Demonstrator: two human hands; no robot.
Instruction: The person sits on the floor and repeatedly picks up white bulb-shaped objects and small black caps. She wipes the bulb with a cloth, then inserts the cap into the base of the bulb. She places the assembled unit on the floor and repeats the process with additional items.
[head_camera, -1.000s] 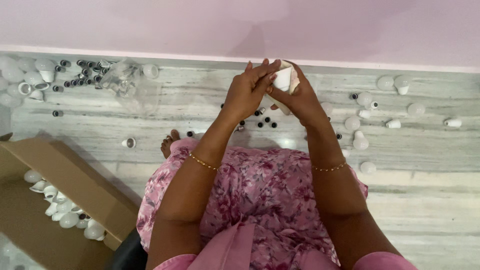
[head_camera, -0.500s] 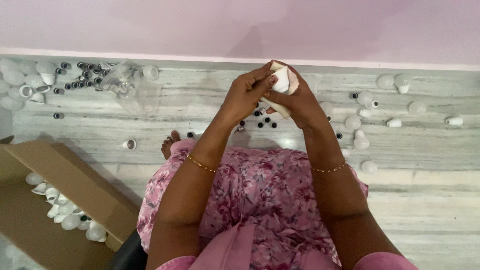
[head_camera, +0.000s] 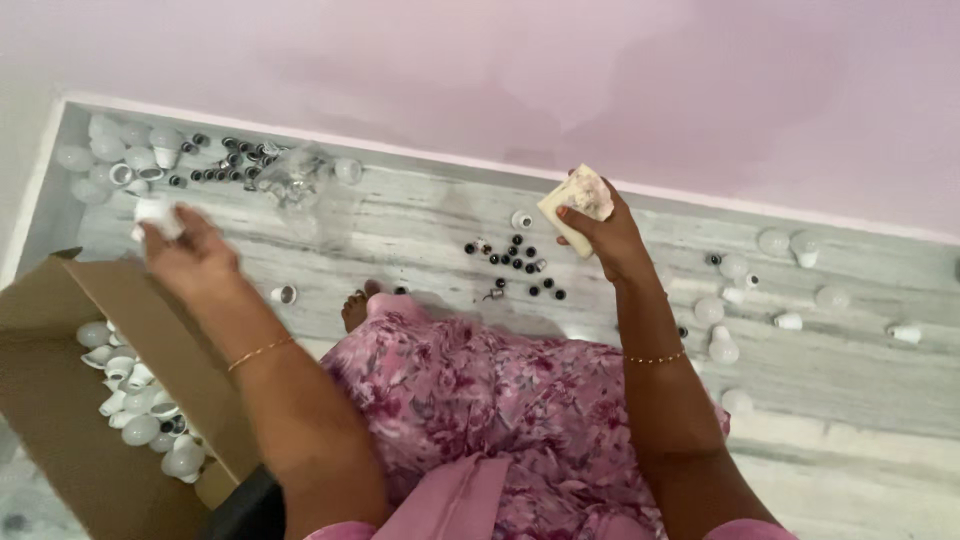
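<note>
My left hand is stretched out to the left above the rim of an open cardboard box and grips a white bulb housing; the hand is motion-blurred. My right hand stays raised in front of me and holds a folded cream cloth. The box has several white bulb parts lying in it. Small dark bulb caps are scattered on the grey marble floor between my hands.
White bulb domes and housings with dark caps and a clear plastic bag lie at the far left by the pink wall. More white bulbs lie at the right. My foot pokes out from my pink floral dress.
My left hand has left the right hand and swung left to the box, taking the white bulb housing. The right hand keeps the cloth. The view tilted left and down.
</note>
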